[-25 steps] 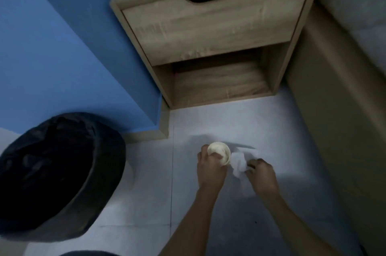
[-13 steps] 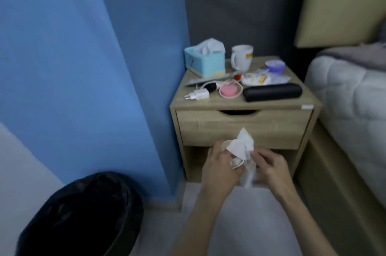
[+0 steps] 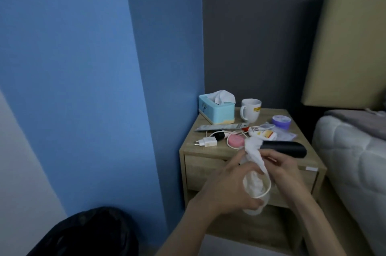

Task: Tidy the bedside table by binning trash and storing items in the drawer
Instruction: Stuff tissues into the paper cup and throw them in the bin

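Fingers (image 3: 244,202) of left hand (image 3: 225,189) curl round paper cup (image 3: 254,211); right hand (image 3: 286,170) pinches tissue (image 3: 253,149), apparently stuffing it inside so both reach bin (image 3: 87,232) as one load. Cup held before front edge of bedside table (image 3: 196,149).

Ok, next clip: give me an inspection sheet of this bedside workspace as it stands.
Surface: wooden bedside table, top crowded; drawer closed.
Job's things: paper cup held in front of the table, crumpled tissue partly stuffed into it; black-lined bin on the floor, lower left.
Clutter: tissue box, mug, purple tub, black case, pink disc, wrappers.
Hands: left hand grips the cup; right hand pinches the tissue.
Cables: white cable looped beside white charger plug.
Surroundings: blue wall left, bed right.
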